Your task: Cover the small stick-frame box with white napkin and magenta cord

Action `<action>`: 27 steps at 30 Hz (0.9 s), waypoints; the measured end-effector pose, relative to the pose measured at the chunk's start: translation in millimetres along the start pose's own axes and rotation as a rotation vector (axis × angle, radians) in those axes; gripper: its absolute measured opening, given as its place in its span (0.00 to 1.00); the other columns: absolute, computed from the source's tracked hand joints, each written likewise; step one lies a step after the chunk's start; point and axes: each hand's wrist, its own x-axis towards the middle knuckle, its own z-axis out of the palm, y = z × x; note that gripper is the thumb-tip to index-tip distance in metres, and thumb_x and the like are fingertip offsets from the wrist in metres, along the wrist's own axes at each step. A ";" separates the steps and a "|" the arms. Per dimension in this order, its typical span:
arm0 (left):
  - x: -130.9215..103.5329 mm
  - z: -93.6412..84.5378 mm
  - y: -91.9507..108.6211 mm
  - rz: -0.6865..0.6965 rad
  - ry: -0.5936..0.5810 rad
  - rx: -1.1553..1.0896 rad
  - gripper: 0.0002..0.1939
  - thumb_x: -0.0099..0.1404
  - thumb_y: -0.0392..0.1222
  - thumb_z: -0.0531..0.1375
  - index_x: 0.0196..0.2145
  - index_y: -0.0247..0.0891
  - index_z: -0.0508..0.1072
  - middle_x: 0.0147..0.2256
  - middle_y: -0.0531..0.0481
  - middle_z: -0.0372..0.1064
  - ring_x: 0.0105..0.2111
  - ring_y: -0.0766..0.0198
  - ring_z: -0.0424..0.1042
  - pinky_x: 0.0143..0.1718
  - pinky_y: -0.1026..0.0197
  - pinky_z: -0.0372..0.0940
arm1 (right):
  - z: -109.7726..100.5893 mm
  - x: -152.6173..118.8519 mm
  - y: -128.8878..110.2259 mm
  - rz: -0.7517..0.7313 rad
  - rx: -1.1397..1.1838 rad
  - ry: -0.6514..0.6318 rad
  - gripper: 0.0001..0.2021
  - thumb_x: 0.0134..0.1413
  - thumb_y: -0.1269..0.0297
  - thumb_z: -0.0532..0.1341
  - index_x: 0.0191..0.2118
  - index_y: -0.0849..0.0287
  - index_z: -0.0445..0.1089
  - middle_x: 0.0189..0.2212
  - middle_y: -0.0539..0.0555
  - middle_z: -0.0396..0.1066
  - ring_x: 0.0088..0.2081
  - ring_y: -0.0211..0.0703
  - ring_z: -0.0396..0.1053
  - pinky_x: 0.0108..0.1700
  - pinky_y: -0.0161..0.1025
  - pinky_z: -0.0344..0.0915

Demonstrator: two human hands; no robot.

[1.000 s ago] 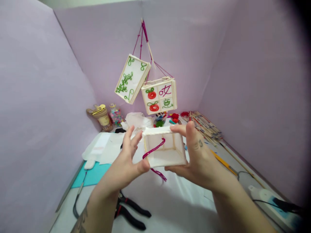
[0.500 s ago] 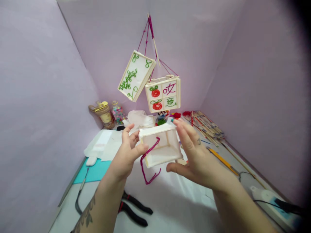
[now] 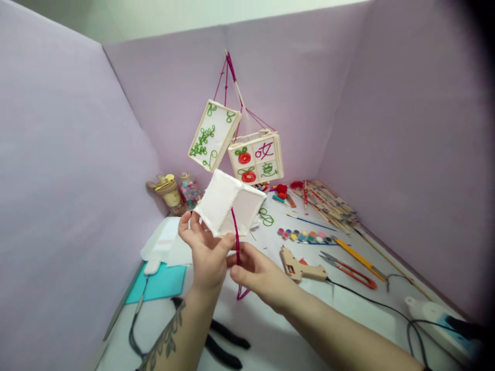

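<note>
A small white box-shaped frame (image 3: pixel 222 198), covered in thin white material, is tilted above the table. My left hand (image 3: pixel 204 245) holds it from below, its thumb at the lower edge. From the box hangs a magenta cord (image 3: pixel 236 232), its looped end below my hands. My right hand (image 3: pixel 255 270) is beside the cord, fingers curled just under the box; whether it pinches the cord is unclear. Behind hang two finished-looking frames on magenta strings: one with green vines (image 3: pixel 212 135), the other with red fruit and characters (image 3: pixel 256 158).
On the right lie a glue gun (image 3: pixel 303 267), orange-handled scissors (image 3: pixel 353 272), a yellow cutter (image 3: pixel 359 258), paint pots (image 3: pixel 305 236) and a bundle of sticks (image 3: pixel 332 201). Black-handled pliers (image 3: pixel 226 342) are in front. A turquoise mat (image 3: pixel 158 283) lies left.
The box has turned and tilted, and my left hand has shifted beneath it. My right hand has left the box's right side and moved down and left beside the cord.
</note>
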 end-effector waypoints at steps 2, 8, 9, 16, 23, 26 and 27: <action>4.6 -0.6 1.4 -0.049 0.041 -0.054 0.41 0.51 0.36 0.69 0.54 0.55 0.48 0.62 0.49 0.48 0.63 0.57 0.56 0.59 0.56 0.60 | 3.3 0.6 3.9 0.122 0.139 0.016 0.27 0.54 0.37 0.57 0.44 0.59 0.66 0.25 0.48 0.64 0.22 0.37 0.61 0.23 0.34 0.60; 20.1 -6.0 -9.0 -0.211 0.135 -0.125 0.38 0.46 0.35 0.69 0.49 0.52 0.54 0.57 0.50 0.53 0.55 0.61 0.63 0.50 0.61 0.65 | -10.3 -19.9 -28.2 -0.053 -0.194 0.198 0.22 0.64 0.46 0.49 0.35 0.59 0.68 0.20 0.46 0.58 0.23 0.36 0.57 0.25 0.33 0.55; 21.3 -6.7 -12.6 -0.223 0.142 -0.126 0.39 0.44 0.35 0.70 0.49 0.51 0.54 0.56 0.50 0.54 0.54 0.61 0.64 0.48 0.62 0.65 | -13.4 -22.7 -34.2 -0.086 -0.258 0.223 0.20 0.66 0.49 0.49 0.34 0.59 0.68 0.20 0.46 0.58 0.23 0.36 0.57 0.26 0.33 0.55; 22.9 -7.5 -26.1 -0.418 0.045 -0.173 0.35 0.46 0.39 0.70 0.47 0.48 0.57 0.50 0.51 0.60 0.44 0.63 0.66 0.40 0.60 0.66 | -30.8 -30.9 -56.1 -0.213 -0.476 0.329 0.14 0.66 0.59 0.50 0.34 0.58 0.69 0.18 0.45 0.58 0.20 0.35 0.57 0.23 0.33 0.53; 24.0 -11.4 -35.6 -0.566 -0.030 0.031 0.31 0.47 0.45 0.69 0.47 0.47 0.60 0.48 0.51 0.63 0.44 0.61 0.66 0.38 0.61 0.62 | -47.9 -31.7 -58.5 -0.222 -0.500 0.374 0.14 0.66 0.58 0.52 0.34 0.58 0.70 0.17 0.45 0.61 0.20 0.36 0.59 0.23 0.33 0.55; 21.4 -11.6 -40.7 -0.657 -0.149 0.033 0.28 0.50 0.48 0.68 0.46 0.44 0.63 0.46 0.49 0.65 0.45 0.58 0.67 0.39 0.59 0.64 | -53.1 -30.9 -60.8 -0.250 -0.543 0.414 0.14 0.65 0.59 0.53 0.34 0.58 0.72 0.17 0.45 0.62 0.20 0.35 0.58 0.22 0.32 0.54; 20.3 -11.2 -41.8 -0.673 -0.186 0.024 0.27 0.50 0.49 0.68 0.45 0.43 0.64 0.45 0.48 0.66 0.45 0.58 0.67 0.40 0.58 0.64 | -54.4 -30.9 -62.0 -0.262 -0.559 0.429 0.13 0.65 0.60 0.54 0.33 0.58 0.72 0.17 0.45 0.62 0.20 0.34 0.58 0.22 0.32 0.53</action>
